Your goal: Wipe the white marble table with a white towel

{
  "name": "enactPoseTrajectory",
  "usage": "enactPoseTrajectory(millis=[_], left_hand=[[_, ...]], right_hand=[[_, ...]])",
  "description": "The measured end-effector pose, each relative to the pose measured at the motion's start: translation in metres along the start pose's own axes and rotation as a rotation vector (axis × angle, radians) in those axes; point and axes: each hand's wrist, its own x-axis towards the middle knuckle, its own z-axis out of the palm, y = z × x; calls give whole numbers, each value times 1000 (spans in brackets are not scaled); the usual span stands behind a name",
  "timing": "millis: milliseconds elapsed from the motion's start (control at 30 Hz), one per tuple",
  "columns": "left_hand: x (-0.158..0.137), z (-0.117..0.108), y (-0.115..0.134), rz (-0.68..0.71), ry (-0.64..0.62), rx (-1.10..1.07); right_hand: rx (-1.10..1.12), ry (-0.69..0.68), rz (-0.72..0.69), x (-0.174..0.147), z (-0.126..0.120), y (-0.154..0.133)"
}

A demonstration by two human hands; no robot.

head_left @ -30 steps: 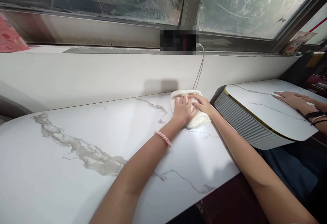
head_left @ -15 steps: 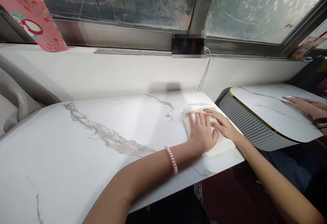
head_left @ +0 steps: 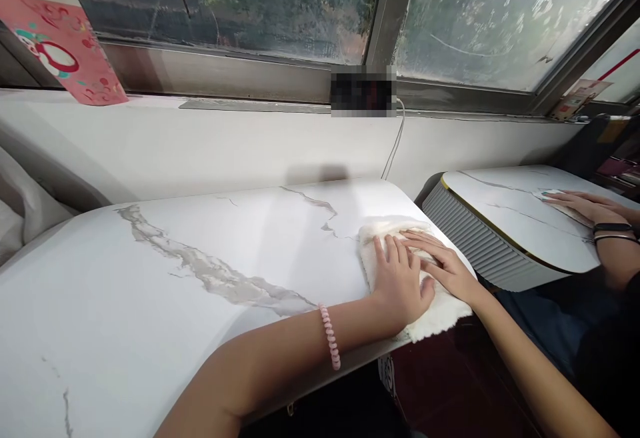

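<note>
A cream-white, fluffy cloth [head_left: 434,320] lies spread at the right end of a white, marble-patterned tabletop [head_left: 165,331]. My left hand [head_left: 403,285] rests flat on it with the fingers spread; a pink beaded bracelet [head_left: 329,337] circles that wrist. Just to its right, my right hand [head_left: 450,268] also presses flat on the cloth, fingers stretched out. The cloth's near edge hangs slightly over the table's front edge.
Another person's hands [head_left: 583,206] rest on a second marbled table [head_left: 530,228] at the right. On the sill stand a pink paper cup [head_left: 75,51] and a blurred dark object [head_left: 363,93] with a white cable [head_left: 394,145]. Grey fabric [head_left: 30,191] lies at the left.
Both my hands and the cloth have slid toward me, bringing the cloth's near edge over the table's front edge. The view has shifted slightly. The other person's hands have moved left.
</note>
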Motion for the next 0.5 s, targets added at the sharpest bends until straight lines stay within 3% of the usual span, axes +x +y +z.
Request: enactPoseTrajectory(millis=[267,500], left_hand=[[2,6,-7,25,45,-81],[3,3,-6,22,-43,-65]], right_hand=[[10,13,13,1,-1,0],[-15,-4,-2,4,0,0]])
